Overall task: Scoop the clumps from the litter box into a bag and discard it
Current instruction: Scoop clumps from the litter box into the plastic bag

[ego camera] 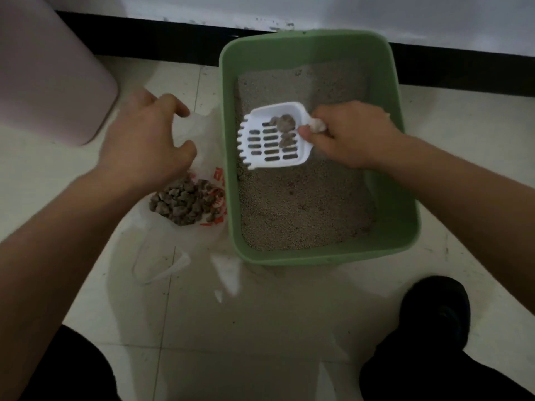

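A rectangular pale-green plastic litter box (pixel 385 157) sits on the cream tiled floor (pixel 260 314), its far end close to the black skirting board (pixel 463 70). Grey, fine-grained litter (pixel 304 209) covers its bottom. Above the litter, the right hand (pixel 351 137) is wrapped around the handle of a white slotted plastic scoop (pixel 272 140) — thumb and fingers clamped on the handle, with a bit of white material (tissue or paper, hard to say which) bunched in the grip. The scoop's toothed edge points toward the left wall of the box, and a few grey-brown clumps (pixel 285 124) lie in its pan near the handle end.

Just left of the box, touching its wall, a thin translucent white plastic bag with red print (pixel 208 157) lies spread on the floor. A heap of dark grey-brown clumps (pixel 185 202) already rests inside it. The left hand (pixel 144 137) pinches the bag's upper edge between curled fingers and thumb, holding the mouth up and apart.

At the upper left stands a pale pink, round-cornered plastic container (pixel 49 68). One dark shoe (pixel 434 311) shows at the lower right, and dark-clothed knees fill the bottom corners.
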